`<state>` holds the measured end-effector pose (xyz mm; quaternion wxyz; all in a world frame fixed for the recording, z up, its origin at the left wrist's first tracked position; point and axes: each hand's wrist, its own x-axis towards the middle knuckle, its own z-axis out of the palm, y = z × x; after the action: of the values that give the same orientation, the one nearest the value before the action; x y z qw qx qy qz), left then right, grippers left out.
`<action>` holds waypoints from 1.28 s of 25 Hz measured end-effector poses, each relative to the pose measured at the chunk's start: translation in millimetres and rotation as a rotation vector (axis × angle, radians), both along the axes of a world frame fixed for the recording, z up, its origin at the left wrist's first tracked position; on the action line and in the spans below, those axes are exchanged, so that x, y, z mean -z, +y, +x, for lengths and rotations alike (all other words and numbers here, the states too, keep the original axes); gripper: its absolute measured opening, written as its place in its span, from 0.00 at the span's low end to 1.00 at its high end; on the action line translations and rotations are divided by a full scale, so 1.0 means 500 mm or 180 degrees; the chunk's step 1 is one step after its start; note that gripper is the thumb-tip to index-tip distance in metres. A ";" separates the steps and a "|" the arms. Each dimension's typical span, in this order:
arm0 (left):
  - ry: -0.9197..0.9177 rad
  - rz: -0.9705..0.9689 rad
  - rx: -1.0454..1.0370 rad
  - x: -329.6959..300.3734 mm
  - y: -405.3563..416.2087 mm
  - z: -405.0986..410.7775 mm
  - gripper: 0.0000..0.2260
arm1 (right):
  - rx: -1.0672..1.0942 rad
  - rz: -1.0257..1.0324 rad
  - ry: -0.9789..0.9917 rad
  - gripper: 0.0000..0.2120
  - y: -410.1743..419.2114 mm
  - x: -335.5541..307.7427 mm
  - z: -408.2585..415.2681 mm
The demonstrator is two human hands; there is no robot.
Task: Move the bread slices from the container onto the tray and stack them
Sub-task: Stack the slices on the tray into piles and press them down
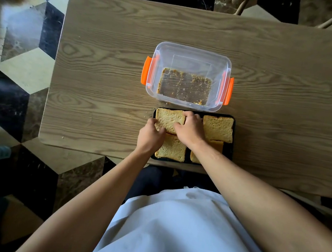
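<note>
A black tray [231,149] lies at the table's near edge with several bread slices on it. The far-left slice [168,119] is gripped from both sides: my left hand [151,135] holds its left edge and my right hand [190,129] holds its right edge. It overlaps the near-left slice [174,149] below it. Another slice [218,128] lies at the far right, over a near-right slice [217,145] mostly hidden by my right forearm. The clear container [189,53] with orange latches stands just beyond the tray, holding only crumbs.
The wooden table [105,80] stretches left, right and far of the tray. Crumbs lie by the tray's far-left corner. A wooden chair [244,2] stands past the far edge. Patterned floor tiles show to the left.
</note>
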<state>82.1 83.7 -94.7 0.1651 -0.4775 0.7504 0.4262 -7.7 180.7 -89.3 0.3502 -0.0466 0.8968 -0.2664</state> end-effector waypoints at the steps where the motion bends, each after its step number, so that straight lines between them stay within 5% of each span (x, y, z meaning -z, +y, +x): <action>1: 0.0015 -0.0034 -0.0004 -0.001 0.000 0.003 0.22 | -0.0005 -0.0004 0.0022 0.25 0.005 -0.005 0.000; 10: 0.0151 -0.0695 0.0431 0.010 0.011 0.089 0.13 | -0.1756 0.1229 0.1032 0.08 0.070 -0.030 0.023; 18: 0.0043 -0.0881 0.0906 0.023 0.034 0.111 0.09 | -0.2016 0.1225 0.1119 0.09 0.062 -0.008 0.054; 32: 0.0076 -0.0928 0.0745 0.024 0.020 0.125 0.10 | -0.2134 0.1183 0.0986 0.15 0.061 -0.034 0.092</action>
<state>144.7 93.8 -106.9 0.1336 -0.4008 0.8565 0.2965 38.4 211.2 -72.4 0.2809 -0.3117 0.9069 0.0390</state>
